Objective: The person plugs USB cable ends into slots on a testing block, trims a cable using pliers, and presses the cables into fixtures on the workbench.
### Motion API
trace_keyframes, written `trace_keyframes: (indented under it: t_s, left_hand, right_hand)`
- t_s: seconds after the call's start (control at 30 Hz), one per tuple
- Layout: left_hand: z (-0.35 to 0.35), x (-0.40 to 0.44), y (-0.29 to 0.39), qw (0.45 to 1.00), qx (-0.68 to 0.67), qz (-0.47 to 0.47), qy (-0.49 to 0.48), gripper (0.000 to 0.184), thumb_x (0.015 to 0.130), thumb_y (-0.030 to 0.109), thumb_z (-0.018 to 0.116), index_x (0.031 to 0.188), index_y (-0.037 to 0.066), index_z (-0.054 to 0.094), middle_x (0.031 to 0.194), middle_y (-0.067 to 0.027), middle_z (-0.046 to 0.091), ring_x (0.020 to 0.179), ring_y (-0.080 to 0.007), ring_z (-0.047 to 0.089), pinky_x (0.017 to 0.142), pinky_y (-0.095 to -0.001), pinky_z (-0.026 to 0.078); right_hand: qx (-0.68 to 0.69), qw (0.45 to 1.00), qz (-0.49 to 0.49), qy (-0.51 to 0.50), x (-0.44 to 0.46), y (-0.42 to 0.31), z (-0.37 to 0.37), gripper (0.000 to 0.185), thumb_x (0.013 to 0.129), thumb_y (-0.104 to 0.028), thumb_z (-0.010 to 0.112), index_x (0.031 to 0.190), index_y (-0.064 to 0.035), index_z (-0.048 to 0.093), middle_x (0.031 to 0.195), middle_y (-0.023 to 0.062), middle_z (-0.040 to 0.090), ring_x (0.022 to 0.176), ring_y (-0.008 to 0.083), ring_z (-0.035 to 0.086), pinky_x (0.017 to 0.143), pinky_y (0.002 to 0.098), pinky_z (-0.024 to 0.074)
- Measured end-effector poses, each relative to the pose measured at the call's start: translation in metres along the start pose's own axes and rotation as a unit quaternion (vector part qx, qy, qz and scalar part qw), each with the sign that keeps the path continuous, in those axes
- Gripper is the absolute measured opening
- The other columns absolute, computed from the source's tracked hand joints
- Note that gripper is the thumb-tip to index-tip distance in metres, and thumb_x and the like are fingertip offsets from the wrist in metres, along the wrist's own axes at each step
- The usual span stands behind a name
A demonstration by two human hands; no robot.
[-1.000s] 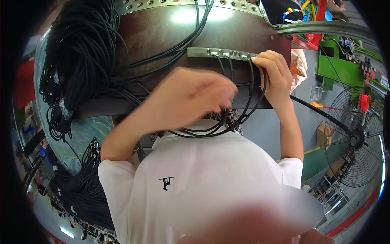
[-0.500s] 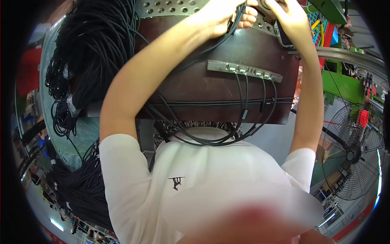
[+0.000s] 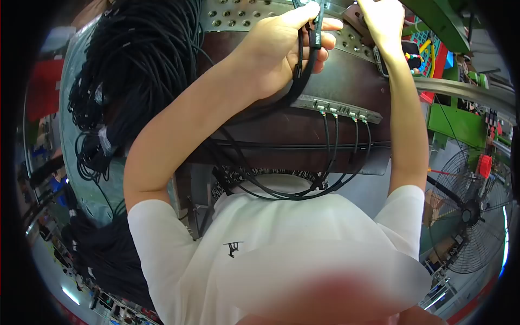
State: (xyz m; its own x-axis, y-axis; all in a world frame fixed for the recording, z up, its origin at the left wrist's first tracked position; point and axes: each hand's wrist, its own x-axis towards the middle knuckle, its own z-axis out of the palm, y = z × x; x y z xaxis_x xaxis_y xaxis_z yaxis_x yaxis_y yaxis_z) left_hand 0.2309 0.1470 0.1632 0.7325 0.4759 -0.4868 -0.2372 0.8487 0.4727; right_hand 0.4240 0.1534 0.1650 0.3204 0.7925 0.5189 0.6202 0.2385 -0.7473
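My left hand (image 3: 284,46) is closed around several black cables (image 3: 303,78) near the top of the view; a small dark tag with light print (image 3: 316,39) shows by its fingers. My right hand (image 3: 383,21) is at the top edge, beside a brown metal part (image 3: 359,23). Its fingertips are partly cut off, and what they hold cannot be made out. Below my left hand, a metal bar (image 3: 370,116) lies on the dark brown table (image 3: 260,162). Several cable plugs sit in its slots, their black cables looping down over the table's front edge.
A large black cable bundle (image 3: 141,59) lies at the left, with another (image 3: 108,249) lower down. A perforated metal plate (image 3: 233,15) lines the table's far side. A phone (image 3: 381,60) lies near my right wrist. A black fan (image 3: 467,215) stands at the right.
Both hands have moved up from around the metal bar to the table's far side. My right hand has let go at the bar, and my left hand has taken hold of cables.
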Motion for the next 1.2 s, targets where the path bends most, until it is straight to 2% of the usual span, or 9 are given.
trace_keyframes:
  t_s: [0.27,0.47,0.6,0.67,0.77,0.9,1.0,1.07,1.2]
  left_hand:
    - [0.003,-0.011,-0.031,0.995,0.068,0.047,-0.051,0.031,0.098,0.026,0.046,0.102,0.001,0.064,0.08,-0.0101,0.064,0.069,-0.0189,0.06,0.067,-0.033,0.051]
    - [0.012,-0.005,-0.014,0.995,0.038,0.059,-0.077,0.03,0.098,0.022,0.045,0.11,-0.004,0.055,0.072,-0.011,0.061,0.063,-0.0207,0.06,0.06,-0.0314,0.05]
    - [0.026,-0.042,-0.001,0.985,0.043,0.11,-0.129,0.026,0.098,0.017,0.045,0.109,-0.005,0.055,0.084,-0.0108,0.062,0.065,-0.0202,0.061,0.064,-0.0307,0.054]
    - [0.022,-0.061,-0.021,0.989,0.072,0.089,-0.09,0.025,0.101,0.024,0.041,0.098,0.003,0.054,0.07,-0.0021,0.05,0.055,-0.0122,0.047,0.054,-0.0261,0.042]
    - [-0.001,-0.083,-0.051,0.997,0.071,0.001,-0.007,0.035,0.102,0.03,0.041,0.071,0.014,0.041,0.052,0.0079,0.028,0.043,-0.0044,0.023,0.04,-0.0226,0.018]
    - [-0.048,-0.179,-0.022,0.982,0.022,0.187,-0.012,0.034,0.102,0.032,0.039,0.074,0.013,0.041,0.05,0.0064,0.03,0.037,-0.0046,0.025,0.036,-0.0237,0.019]
    - [-0.121,-0.213,0.102,0.929,0.094,0.355,-0.056,0.027,0.104,0.021,0.035,0.082,0.007,0.045,0.063,-0.0003,0.046,0.053,-0.0077,0.046,0.051,-0.0228,0.039]
    - [-0.148,-0.188,0.156,0.733,0.396,0.411,0.37,0.044,0.103,0.034,0.039,0.111,-0.004,0.059,0.091,-0.01,0.067,0.079,-0.0235,0.064,0.084,-0.0312,0.049]
    - [-0.101,-0.162,0.147,0.342,0.727,0.005,0.596,0.046,0.096,0.045,0.051,0.103,0.003,0.069,0.085,-0.0114,0.07,0.079,-0.0221,0.067,0.079,-0.0325,0.05]
  right_hand:
    - [-0.132,0.987,-0.043,-0.077,-0.034,0.0,0.026,0.029,0.085,-0.022,0.07,0.103,0.0004,0.064,0.08,0.0106,0.066,0.077,0.021,0.063,0.071,0.036,0.0503]
    - [0.507,0.738,0.352,-0.271,-0.043,0.099,0.049,0.026,0.094,-0.014,0.055,0.117,-0.0014,0.054,0.089,0.0083,0.059,0.077,0.0134,0.059,0.058,0.0271,0.0501]
    - [0.409,0.764,0.43,-0.252,-0.045,-0.045,-0.007,0.017,0.099,-0.018,0.047,0.102,-0.0035,0.056,0.083,0.01,0.061,0.067,0.0161,0.06,0.051,0.0279,0.0503]
    - [0.397,0.817,0.385,-0.165,-0.061,-0.034,0.009,0.02,0.099,-0.02,0.048,0.104,-0.0035,0.058,0.088,0.0093,0.06,0.077,0.0169,0.059,0.059,0.0289,0.0501]
    - [-0.054,0.952,-0.216,-0.21,-0.064,0.012,0.0,0.02,0.094,-0.015,0.054,0.104,0.0006,0.059,0.094,0.0138,0.06,0.084,0.0257,0.059,0.077,0.034,0.0467]
    - [-0.034,0.929,0.116,-0.349,-0.066,-0.016,-0.049,0.023,0.092,-0.017,0.057,0.106,0.0004,0.065,0.092,0.0178,0.066,0.085,0.0306,0.064,0.077,0.0353,0.0501]
    - [-0.2,0.927,-0.224,-0.226,-0.087,0.029,-0.05,0.029,0.088,-0.023,0.064,0.11,-0.0037,0.065,0.093,0.0163,0.067,0.083,0.033,0.064,0.078,0.0388,0.0519]
    - [-0.259,0.896,-0.283,-0.222,-0.09,0.022,-0.05,0.038,0.088,-0.026,0.064,0.12,-0.0065,0.06,0.101,0.0176,0.065,0.092,0.0357,0.062,0.081,0.0409,0.0509]
    - [-0.222,0.918,-0.212,-0.251,-0.109,0.002,-0.087,0.035,0.083,-0.006,0.065,0.118,-0.0072,0.063,0.112,0.0111,0.063,0.101,0.0272,0.062,0.086,0.0369,0.0508]
